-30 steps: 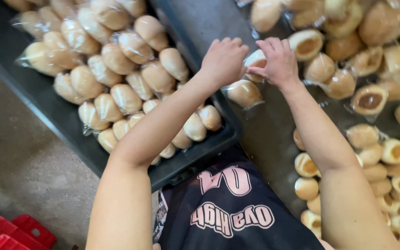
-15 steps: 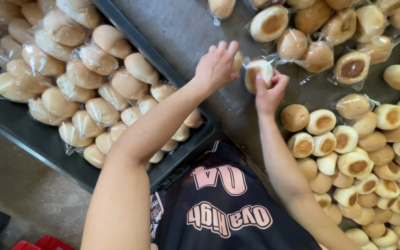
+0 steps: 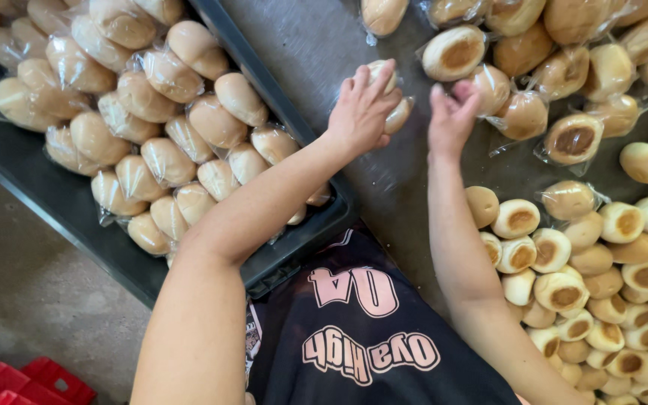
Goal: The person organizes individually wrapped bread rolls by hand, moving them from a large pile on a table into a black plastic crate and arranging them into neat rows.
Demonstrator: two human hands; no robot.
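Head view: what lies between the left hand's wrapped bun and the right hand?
Only a narrow strip of bare grey table separates the wrapped bun under the left hand from the right hand.

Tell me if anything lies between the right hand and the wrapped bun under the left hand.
Nothing visible does. The left hand rests on the wrapped bun, and the right hand hangs just beside it, with only bare grey table in the gap.
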